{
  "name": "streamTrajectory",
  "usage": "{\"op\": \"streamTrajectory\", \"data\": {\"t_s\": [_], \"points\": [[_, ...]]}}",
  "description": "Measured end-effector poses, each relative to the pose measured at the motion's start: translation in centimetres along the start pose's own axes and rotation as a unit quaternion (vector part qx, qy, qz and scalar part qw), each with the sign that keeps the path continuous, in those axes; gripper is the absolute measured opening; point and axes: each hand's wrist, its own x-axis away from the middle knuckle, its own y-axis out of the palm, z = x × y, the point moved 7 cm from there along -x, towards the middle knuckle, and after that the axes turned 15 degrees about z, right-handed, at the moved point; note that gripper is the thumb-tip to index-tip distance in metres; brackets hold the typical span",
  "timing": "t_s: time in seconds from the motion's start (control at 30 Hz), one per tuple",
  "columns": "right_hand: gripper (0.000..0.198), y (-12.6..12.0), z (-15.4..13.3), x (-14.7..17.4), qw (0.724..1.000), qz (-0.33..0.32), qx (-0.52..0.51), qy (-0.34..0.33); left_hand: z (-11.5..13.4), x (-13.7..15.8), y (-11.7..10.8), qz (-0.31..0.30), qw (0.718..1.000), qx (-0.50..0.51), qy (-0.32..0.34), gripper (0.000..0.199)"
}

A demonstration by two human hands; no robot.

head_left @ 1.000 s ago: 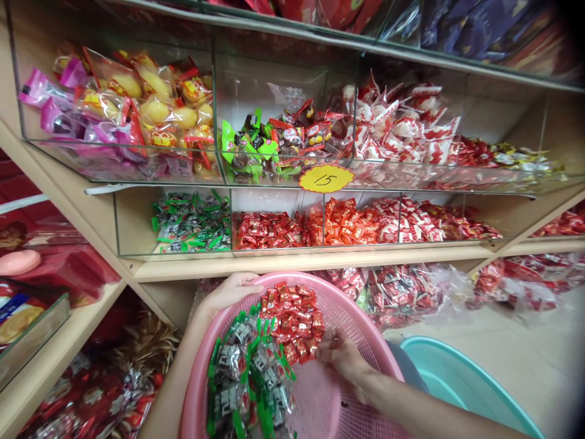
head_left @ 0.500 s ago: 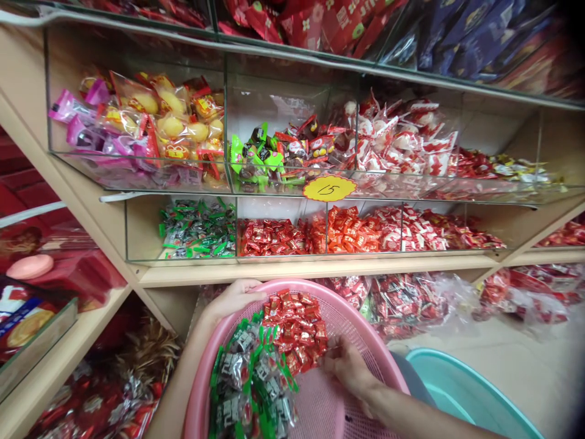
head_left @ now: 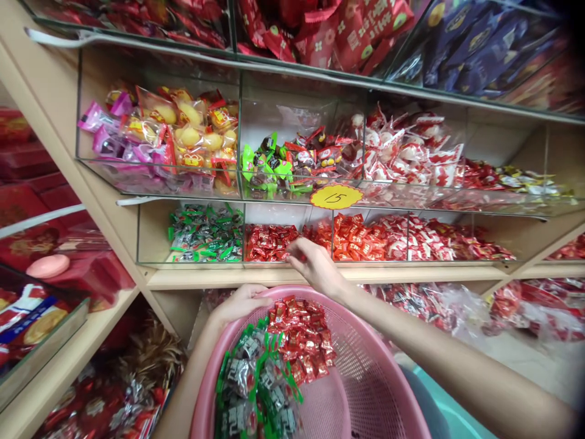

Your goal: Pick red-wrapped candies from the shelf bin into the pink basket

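My left hand (head_left: 244, 303) is closed over the far left rim of a pink plastic basket (head_left: 365, 332). Inside the basket, small red-wrapped candies (head_left: 304, 338) lie at the back, with larger green-and-clear packets (head_left: 256, 384) along the left. My right hand (head_left: 315, 265) reaches over the basket to the front edge of the lower shelf bin. Its fingers are loosely bent and apart, close to the red-wrapped candies (head_left: 269, 242) in that bin; nothing shows between them.
Clear dividers split the shelf bins; a yellow price tag (head_left: 336, 197) marked 15 hangs above. Green-wrapped candies (head_left: 205, 231) fill the bin to the left, orange ones (head_left: 359, 238) the right. Bagged candies (head_left: 420, 305) sit below the shelf. A teal tub (head_left: 450, 402) stands at lower right.
My right hand has left the red candies in the basket and moved up and forward to the lower bin. My left hand stays on the rim. The view has shifted slightly.
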Motion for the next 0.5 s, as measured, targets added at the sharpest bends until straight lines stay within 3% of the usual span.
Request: {"op": "streamTrajectory", "data": {"t_s": [0.07,0.23,0.37,0.5], "points": [[0.014,2.5,1.1,-2.9,0.997,-0.034,0.062,-0.032,-0.3,-0.1,-0.1,0.005,1.0,-0.002,-0.002,0.034],[0.028,8.0,4.4,-6.0,0.986,-0.113,0.125,0.005,-0.7,0.1,-0.2,-0.002,1.0,0.016,-0.02,0.035],[0.026,9.3,5.4,-6.4,0.988,-0.105,0.112,0.029,-0.8,0.1,-0.3,0.003,0.999,0.021,-0.023,0.034],[0.016,8.6,6.1,-6.8,0.994,-0.052,0.078,0.063,-0.7,0.1,-0.4,0.005,1.0,0.01,-0.021,0.032]]}}
